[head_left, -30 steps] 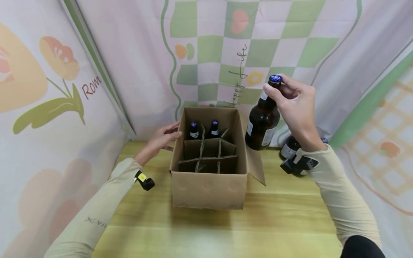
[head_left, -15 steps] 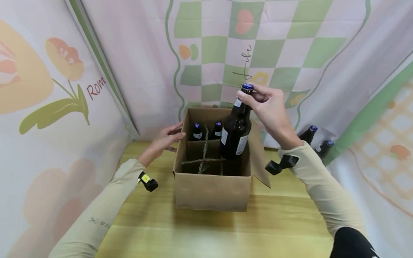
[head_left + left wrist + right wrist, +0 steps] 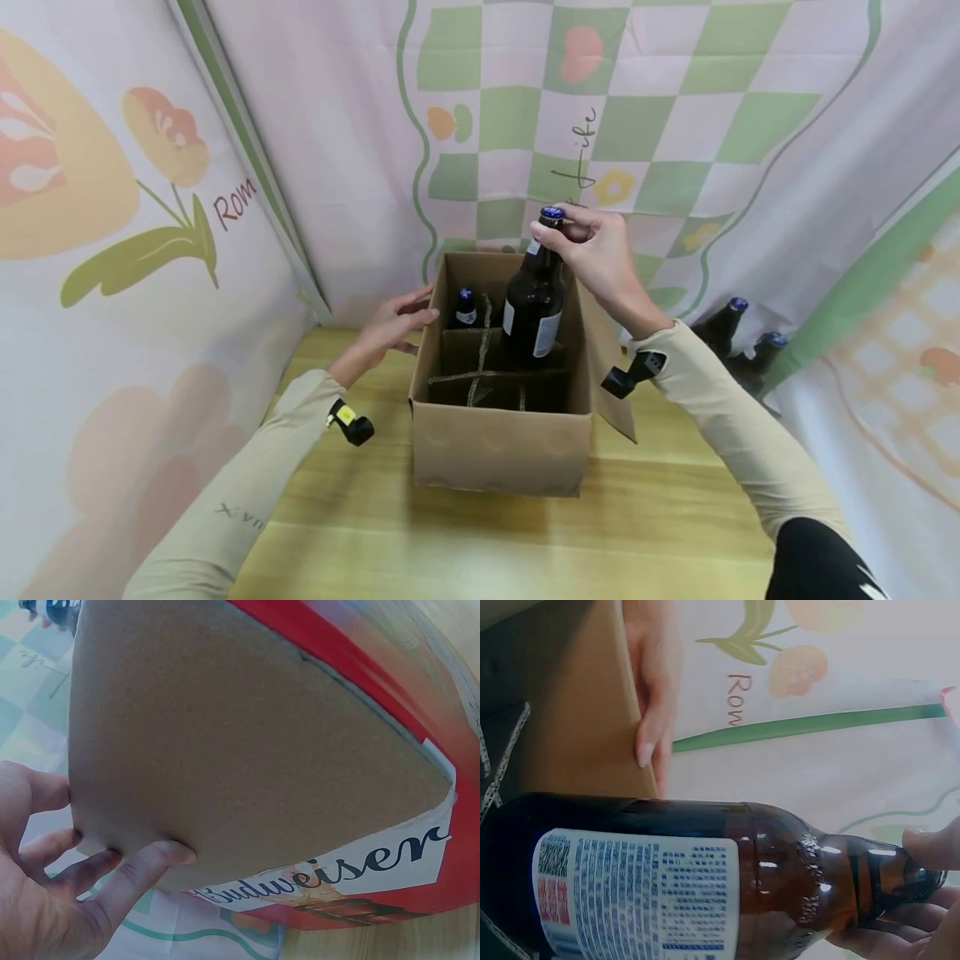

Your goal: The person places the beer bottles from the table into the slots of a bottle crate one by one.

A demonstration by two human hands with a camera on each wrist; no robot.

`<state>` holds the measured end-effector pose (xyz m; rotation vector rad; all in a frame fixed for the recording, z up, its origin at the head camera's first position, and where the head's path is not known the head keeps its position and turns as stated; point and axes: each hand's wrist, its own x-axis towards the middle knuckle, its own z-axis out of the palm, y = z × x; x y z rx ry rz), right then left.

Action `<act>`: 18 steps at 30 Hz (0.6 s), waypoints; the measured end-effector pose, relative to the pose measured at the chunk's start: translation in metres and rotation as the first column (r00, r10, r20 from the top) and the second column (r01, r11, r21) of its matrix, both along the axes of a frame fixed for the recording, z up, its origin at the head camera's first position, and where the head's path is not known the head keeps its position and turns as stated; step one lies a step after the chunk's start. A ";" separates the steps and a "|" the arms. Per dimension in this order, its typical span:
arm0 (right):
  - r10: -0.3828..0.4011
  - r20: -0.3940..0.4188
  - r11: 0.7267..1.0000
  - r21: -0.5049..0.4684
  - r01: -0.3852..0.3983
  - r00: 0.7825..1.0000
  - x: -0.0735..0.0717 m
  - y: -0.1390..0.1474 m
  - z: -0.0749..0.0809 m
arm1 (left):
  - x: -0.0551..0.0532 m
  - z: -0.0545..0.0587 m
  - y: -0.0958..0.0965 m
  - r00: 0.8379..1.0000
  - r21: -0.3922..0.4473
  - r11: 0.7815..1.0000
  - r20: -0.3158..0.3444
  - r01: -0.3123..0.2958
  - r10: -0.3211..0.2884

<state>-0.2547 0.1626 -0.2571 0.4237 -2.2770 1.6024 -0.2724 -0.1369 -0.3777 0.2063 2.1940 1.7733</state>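
A brown beer bottle [image 3: 532,304] with a blue cap hangs upright, its base inside the opening of the cardboard box [image 3: 498,450]. My right hand [image 3: 596,250] pinches it by the neck just under the cap. The right wrist view shows the bottle's white printed back label [image 3: 645,892]. At the left side of the box, my left hand [image 3: 382,329] holds the rim and flap. Seen from the left wrist, its fingers bend against the brown flap [image 3: 225,750]. Another capped bottle [image 3: 466,308] stands in a back left compartment. Cardboard dividers [image 3: 480,375] split the box into cells.
Two more bottles [image 3: 720,325] stand at the back right, partly behind the right forearm. An open flap [image 3: 615,408] sticks out from the box's right side. Patterned curtains [image 3: 360,167] rise behind the wooden table [image 3: 487,550].
My right hand has carried the bottle leftward from beside the box to over its opening, then lower. It now blocks the second bottle in the box. My left hand stays at the box.
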 end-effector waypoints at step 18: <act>0.082 0.203 0.994 -0.088 -0.066 0.976 -0.017 -0.034 -0.020 | 0.001 -0.001 0.002 1.000 0.012 1.000 -0.003 -0.014 0.014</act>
